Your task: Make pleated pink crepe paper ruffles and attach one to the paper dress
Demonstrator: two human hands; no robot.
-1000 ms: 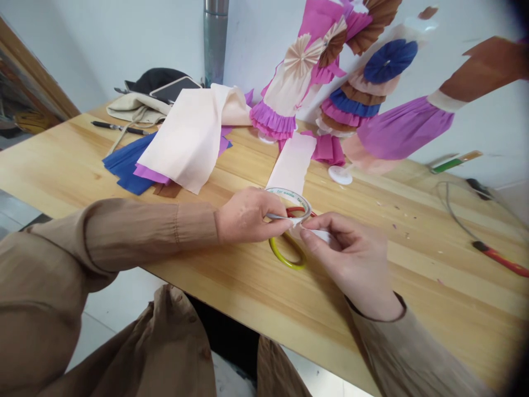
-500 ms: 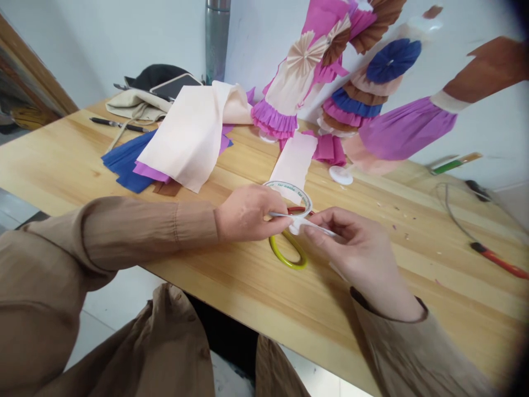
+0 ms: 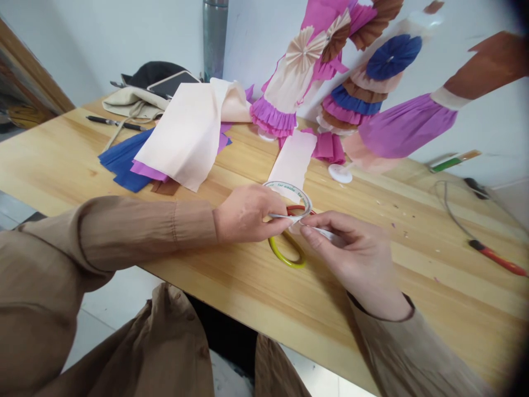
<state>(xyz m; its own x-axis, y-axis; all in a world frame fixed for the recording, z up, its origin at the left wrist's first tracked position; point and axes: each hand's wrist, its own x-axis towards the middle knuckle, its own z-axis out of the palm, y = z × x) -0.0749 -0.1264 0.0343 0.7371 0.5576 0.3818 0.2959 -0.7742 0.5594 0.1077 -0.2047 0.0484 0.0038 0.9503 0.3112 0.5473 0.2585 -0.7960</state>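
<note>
My left hand point(image 3: 253, 214) is closed around the near left side of a roll of tape point(image 3: 306, 199), whose inner ring carries green print. Between the thumb and fingers of my right hand point(image 3: 351, 242) is pinched a narrow white strip point(image 3: 328, 234), which runs toward the roll; it looks like the tape's end. Below the roll lie scissors, with a yellow-green handle loop point(image 3: 285, 255) and a red loop point(image 3: 294, 209) showing; their blades are hidden. Just beyond the roll a pale pink strip of crepe paper point(image 3: 291, 160) rests flat on the table.
Crepe paper sheets point(image 3: 177, 138) in cream, blue and purple lie at the left, near a black pen point(image 3: 115, 123). Paper-dressed figures point(image 3: 273, 88) stand along the wall. A red-handled tool point(image 3: 496, 258) and a green-handled one point(image 3: 448, 164) lie on the wooden table point(image 3: 248, 298) at right.
The white strip by my right fingers lies closer to the roll, and its loose fold between the hands shows less. My right hand has barely shifted. The view has moved slightly.
</note>
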